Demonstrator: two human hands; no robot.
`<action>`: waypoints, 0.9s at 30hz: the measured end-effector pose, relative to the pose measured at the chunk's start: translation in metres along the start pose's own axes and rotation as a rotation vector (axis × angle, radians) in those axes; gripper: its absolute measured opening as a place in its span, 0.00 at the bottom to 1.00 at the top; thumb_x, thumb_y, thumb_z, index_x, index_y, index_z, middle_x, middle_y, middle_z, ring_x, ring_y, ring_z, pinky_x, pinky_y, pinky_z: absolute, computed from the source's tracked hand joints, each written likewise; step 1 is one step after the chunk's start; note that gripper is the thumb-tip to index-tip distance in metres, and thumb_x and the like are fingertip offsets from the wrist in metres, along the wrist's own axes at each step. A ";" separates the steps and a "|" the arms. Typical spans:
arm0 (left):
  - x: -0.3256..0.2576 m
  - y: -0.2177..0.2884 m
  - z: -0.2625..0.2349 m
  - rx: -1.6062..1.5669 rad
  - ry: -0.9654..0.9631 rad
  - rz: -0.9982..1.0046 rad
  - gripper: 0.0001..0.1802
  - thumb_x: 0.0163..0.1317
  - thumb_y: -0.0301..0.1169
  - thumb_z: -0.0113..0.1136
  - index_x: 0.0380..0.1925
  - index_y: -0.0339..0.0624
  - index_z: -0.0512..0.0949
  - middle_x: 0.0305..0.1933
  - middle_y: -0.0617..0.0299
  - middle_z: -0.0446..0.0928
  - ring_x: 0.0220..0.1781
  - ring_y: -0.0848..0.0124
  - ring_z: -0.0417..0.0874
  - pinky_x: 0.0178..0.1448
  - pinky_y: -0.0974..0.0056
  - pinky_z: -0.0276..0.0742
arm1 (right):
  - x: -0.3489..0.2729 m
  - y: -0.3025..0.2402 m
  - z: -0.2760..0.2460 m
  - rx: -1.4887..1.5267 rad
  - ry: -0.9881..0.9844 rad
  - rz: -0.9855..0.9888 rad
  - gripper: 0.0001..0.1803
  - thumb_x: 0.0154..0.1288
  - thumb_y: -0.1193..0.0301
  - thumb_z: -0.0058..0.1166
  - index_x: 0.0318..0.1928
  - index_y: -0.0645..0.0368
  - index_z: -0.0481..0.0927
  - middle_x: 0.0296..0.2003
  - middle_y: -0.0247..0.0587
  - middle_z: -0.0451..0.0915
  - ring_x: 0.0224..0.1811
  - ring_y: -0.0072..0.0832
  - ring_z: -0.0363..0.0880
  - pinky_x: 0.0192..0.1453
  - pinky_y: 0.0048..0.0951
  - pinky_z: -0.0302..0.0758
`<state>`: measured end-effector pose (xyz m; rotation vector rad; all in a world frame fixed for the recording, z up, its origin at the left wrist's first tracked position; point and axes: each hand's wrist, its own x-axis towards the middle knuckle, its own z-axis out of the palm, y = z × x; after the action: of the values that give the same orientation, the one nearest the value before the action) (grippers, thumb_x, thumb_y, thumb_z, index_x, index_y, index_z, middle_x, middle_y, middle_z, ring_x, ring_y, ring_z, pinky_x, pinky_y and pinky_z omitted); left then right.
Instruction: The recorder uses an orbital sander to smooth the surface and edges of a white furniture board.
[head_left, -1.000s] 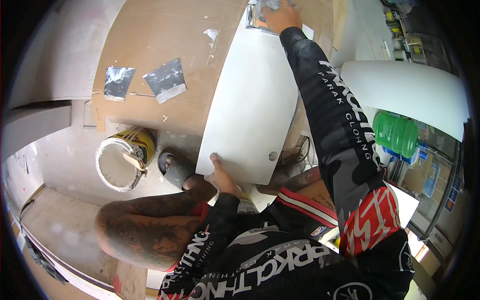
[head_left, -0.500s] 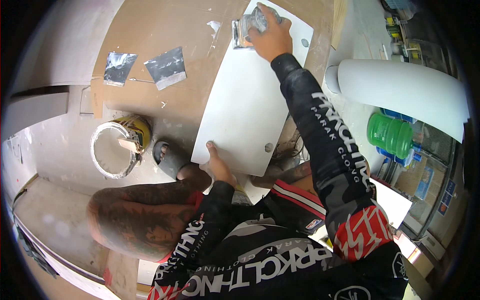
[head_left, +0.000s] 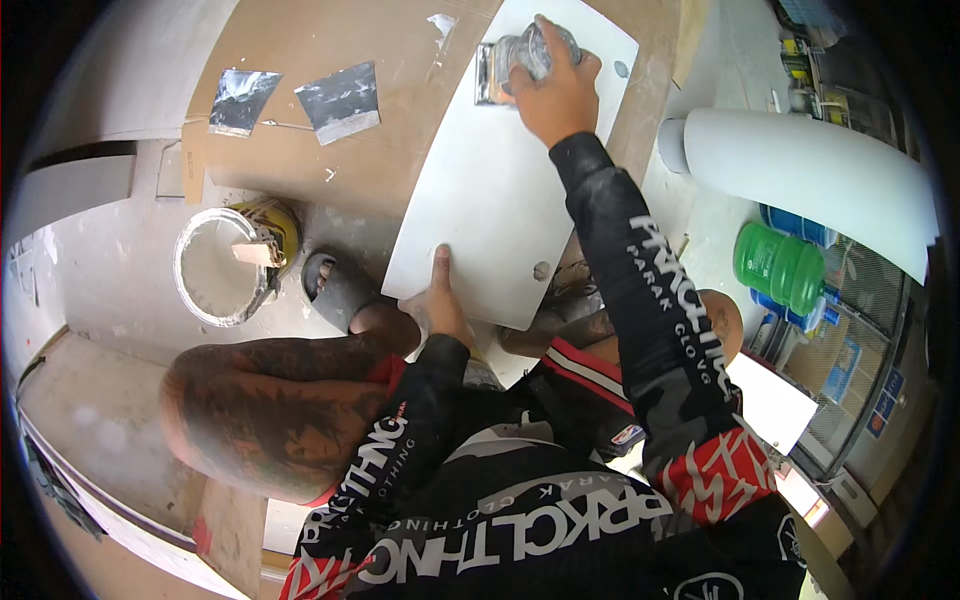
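Note:
A long white panel point(head_left: 470, 200) with round holes near its right edge stretches away from my lap. Near its far end, my right hand point(head_left: 560, 95) is wrapped over a sander point(head_left: 492, 75) with a bulky grey top and a flat rectangular base, which rests on the panel's face. My left hand point(head_left: 440, 300) grips the near left corner of the panel, thumb flat on top and the other fingers hidden under the edge. Two dark pieces of sandpaper point(head_left: 340, 103) lie apart on the cardboard point(head_left: 400, 150), left of the panel.
Left of my sandalled foot point(head_left: 340, 290) stands a whitish-crusted bucket point(head_left: 215, 300) with a flat scraper across its rim. To the right are a large white curved piece point(head_left: 800, 165), a green water jug point(head_left: 780, 265) and a mesh rack point(head_left: 860, 330).
The sander and my right hand have come slightly nearer along the panel. My left thumb now stretches farther up its face. The whole view has shifted a little.

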<state>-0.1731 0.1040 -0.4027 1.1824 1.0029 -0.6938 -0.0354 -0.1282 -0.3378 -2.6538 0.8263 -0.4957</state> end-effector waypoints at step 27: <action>0.011 -0.011 0.004 0.030 0.178 0.100 0.34 0.63 0.43 0.73 0.58 0.28 0.74 0.53 0.50 0.80 0.47 0.61 0.84 0.52 0.55 0.83 | 0.024 -0.020 0.010 0.044 0.060 0.126 0.40 0.58 0.60 0.64 0.72 0.29 0.68 0.61 0.64 0.66 0.55 0.60 0.79 0.61 0.47 0.79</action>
<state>-0.1771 0.0977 -0.4168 1.3294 1.0764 -0.5330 -0.0033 -0.1249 -0.3332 -2.5388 0.9823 -0.5567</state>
